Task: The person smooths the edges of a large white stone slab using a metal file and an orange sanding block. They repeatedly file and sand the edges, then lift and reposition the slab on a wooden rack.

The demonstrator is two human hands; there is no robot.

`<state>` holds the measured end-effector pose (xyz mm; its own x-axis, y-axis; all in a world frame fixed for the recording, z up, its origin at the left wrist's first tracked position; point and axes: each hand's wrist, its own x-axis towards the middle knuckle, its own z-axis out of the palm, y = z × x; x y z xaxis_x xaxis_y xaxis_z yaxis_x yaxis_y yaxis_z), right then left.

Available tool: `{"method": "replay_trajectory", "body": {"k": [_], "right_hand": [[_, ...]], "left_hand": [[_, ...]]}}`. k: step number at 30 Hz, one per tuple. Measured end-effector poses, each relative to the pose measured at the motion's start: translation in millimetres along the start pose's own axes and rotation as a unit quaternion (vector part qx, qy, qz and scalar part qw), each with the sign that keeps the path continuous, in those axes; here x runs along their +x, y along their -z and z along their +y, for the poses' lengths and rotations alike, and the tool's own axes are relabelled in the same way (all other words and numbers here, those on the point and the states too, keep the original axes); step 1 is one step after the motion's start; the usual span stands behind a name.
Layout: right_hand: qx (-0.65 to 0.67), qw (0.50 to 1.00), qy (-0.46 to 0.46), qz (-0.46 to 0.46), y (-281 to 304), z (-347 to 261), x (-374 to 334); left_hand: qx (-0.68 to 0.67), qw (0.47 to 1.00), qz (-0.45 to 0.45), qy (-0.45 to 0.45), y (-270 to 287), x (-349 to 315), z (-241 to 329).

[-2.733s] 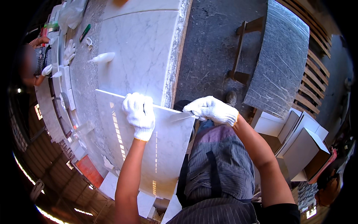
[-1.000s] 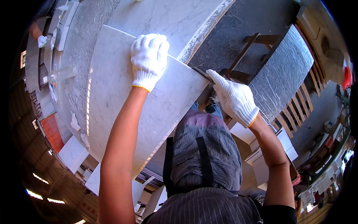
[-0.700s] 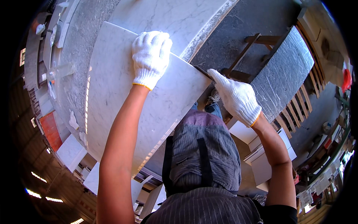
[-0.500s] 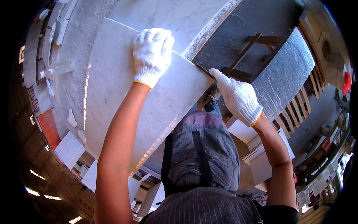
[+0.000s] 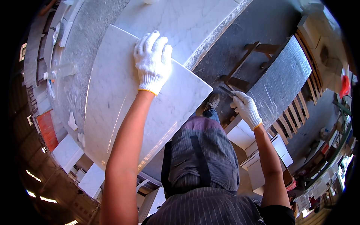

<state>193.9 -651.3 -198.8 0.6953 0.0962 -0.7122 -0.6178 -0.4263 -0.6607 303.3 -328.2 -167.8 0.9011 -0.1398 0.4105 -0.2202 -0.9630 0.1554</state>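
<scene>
A polished white stone slab with faint grey veins lies in front of me, its pointed corner facing right. My left hand, in a white knit glove, rests on the slab near its far edge with the fingers spread. Off to the right of the corner, my gloved right hand is closed round a thin, dark, flat tool that looks like a file. The tool's free end points toward the slab and stands apart from it. The fingers hide its other end.
Beyond lies a second veined slab with a rough edge. A clear plastic bottle is on the grey surface at left. At right are a dark scratched panel, wooden slats and a wooden stand. White boxy pieces stand below my right hand.
My right hand has drawn the tool away from the slab's right edge and come nearer to me. The fingers of my left hand have spread, staying on the slab.
</scene>
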Motion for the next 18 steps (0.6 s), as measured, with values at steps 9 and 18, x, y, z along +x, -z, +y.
{"method": "replay_trajectory", "body": {"k": [9,18], "right_hand": [[0.111,0.962,0.174,0.177,62.8,-129.6,31.5],[-0.119,0.828,0.419,0.354,159.7,-298.1,171.9]], "left_hand": [[0.170,0.965,-0.090,0.177,-0.7,12.6,3.2],[0.133,0.963,-0.123,0.201,9.7,22.3,8.2]]}}
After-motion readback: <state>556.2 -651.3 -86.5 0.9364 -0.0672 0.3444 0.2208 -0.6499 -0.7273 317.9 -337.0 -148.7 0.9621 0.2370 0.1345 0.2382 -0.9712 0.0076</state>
